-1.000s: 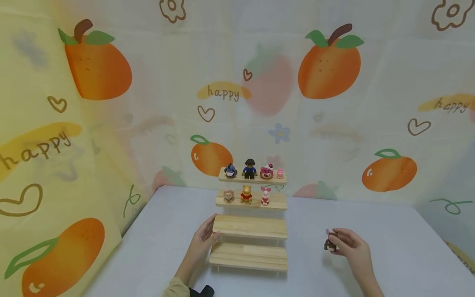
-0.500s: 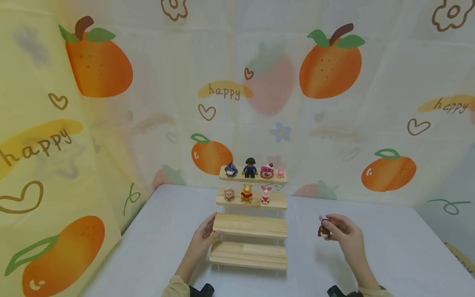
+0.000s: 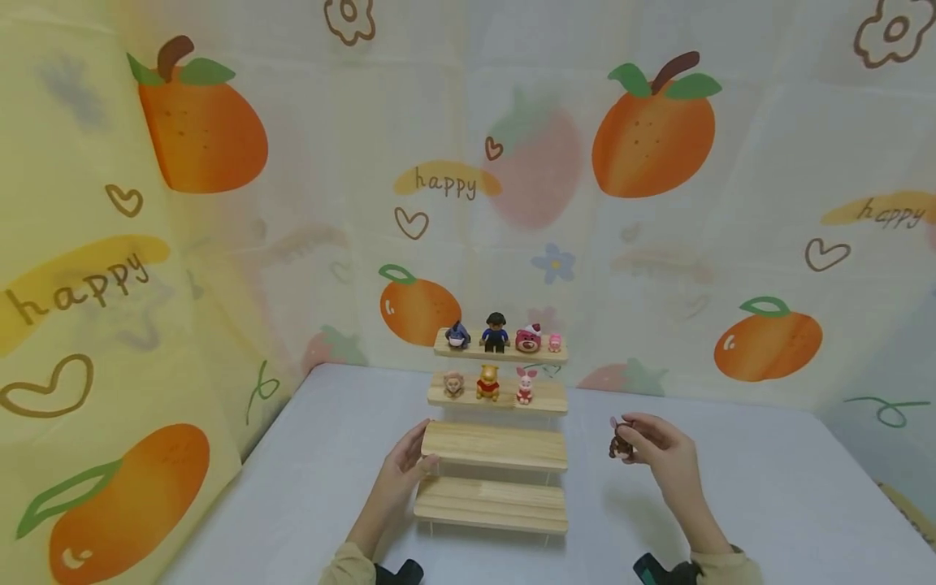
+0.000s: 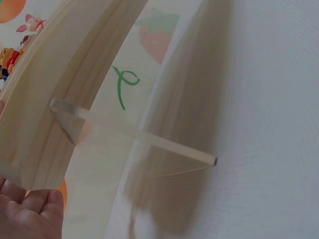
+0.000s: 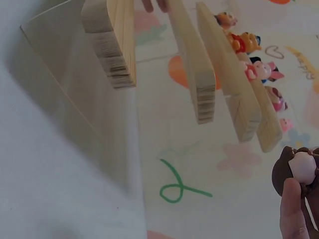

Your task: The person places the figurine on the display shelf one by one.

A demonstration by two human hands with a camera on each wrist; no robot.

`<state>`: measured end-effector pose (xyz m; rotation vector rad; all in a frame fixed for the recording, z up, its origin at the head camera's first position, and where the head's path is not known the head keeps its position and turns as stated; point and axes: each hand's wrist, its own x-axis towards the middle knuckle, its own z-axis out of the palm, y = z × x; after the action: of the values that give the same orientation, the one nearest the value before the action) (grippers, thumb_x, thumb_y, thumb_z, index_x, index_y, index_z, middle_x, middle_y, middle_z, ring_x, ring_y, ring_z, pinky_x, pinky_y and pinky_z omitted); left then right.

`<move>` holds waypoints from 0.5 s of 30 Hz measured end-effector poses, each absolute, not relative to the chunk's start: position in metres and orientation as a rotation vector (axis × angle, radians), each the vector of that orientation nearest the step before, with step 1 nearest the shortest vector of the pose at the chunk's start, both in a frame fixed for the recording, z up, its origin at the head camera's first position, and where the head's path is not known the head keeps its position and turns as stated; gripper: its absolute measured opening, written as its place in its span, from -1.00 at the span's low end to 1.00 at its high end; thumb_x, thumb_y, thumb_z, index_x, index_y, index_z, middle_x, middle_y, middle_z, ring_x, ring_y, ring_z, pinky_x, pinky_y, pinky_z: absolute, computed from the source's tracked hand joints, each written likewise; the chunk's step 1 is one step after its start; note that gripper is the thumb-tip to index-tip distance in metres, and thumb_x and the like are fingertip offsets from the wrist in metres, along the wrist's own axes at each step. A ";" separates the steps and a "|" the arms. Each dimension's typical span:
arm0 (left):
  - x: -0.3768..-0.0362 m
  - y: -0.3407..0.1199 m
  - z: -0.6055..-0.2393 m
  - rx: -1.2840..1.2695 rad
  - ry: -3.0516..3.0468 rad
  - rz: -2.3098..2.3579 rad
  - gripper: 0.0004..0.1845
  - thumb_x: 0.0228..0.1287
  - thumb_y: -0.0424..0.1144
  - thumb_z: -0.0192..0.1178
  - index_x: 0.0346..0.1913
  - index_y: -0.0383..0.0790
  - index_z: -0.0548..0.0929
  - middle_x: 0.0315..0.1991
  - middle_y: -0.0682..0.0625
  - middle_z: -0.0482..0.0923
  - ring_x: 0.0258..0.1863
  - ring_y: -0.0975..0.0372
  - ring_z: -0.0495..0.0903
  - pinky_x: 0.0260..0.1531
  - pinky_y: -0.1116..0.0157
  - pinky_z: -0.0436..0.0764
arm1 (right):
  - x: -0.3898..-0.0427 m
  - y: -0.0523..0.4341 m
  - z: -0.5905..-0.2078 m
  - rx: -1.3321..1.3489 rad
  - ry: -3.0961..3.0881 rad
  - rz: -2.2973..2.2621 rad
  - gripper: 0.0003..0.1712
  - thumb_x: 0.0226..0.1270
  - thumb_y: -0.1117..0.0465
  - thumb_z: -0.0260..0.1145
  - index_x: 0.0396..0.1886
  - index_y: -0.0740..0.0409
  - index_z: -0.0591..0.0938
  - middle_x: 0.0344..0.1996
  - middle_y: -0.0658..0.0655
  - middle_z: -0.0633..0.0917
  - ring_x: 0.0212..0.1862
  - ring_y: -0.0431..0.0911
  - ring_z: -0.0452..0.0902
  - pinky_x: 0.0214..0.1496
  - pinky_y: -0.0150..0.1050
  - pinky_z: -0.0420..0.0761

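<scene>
My right hand (image 3: 669, 453) pinches a small brown toy figurine (image 3: 620, 439) with pinkish ears, held above the table right of the stand. In the right wrist view the brown figurine (image 5: 297, 172) shows a pale patch, with a finger against it. My left hand (image 3: 400, 465) grips the left end of a tiered wooden display shelf (image 3: 493, 445), at the second board from the front. Bent fingers (image 4: 42, 211) show by that board's end in the left wrist view. The two front boards bear no figurines.
On the top board stand a donkey figurine (image 3: 457, 335), a dark-haired doll (image 3: 495, 331), a pink bear (image 3: 528, 338) and a tiny pink figure (image 3: 554, 343). Below are a lion-like figurine (image 3: 453, 384), a yellow bear (image 3: 487, 383) and a piglet (image 3: 525, 386). A white table (image 3: 292, 487) lies beneath.
My right hand has risen and moved left toward the shelf, carrying the brown figurine. The left hand stays at the shelf's left end.
</scene>
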<state>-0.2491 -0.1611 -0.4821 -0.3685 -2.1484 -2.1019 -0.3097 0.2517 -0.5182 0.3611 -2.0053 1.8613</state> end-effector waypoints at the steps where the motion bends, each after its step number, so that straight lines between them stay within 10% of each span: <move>1: -0.250 -0.161 -0.482 -0.373 -2.150 -2.099 -0.32 0.16 -0.25 0.21 0.28 -0.40 0.18 0.27 -0.22 0.15 0.24 0.00 0.13 0.22 0.10 0.09 | -0.312 0.250 -0.518 0.369 -2.019 1.845 -0.65 0.14 0.26 0.31 -0.05 0.23 0.57 -0.30 0.29 0.62 -0.41 0.07 0.59 -0.51 -0.07 0.63; 15: -0.250 -0.159 -0.483 -0.340 -2.146 -2.138 -0.32 0.17 -0.30 0.19 0.30 -0.39 0.15 0.28 -0.22 0.11 0.26 0.03 0.08 0.23 0.16 0.06 | -0.335 0.219 -0.513 0.504 -2.022 1.781 -0.70 0.08 0.25 0.35 -0.14 0.16 0.61 -0.33 0.20 0.65 -0.43 0.06 0.59 -0.53 -0.10 0.64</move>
<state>-0.2502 -0.1590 -0.4831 -0.3404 -2.1464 -2.1377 -0.3351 0.2193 -0.5134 0.5036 -2.0223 1.7809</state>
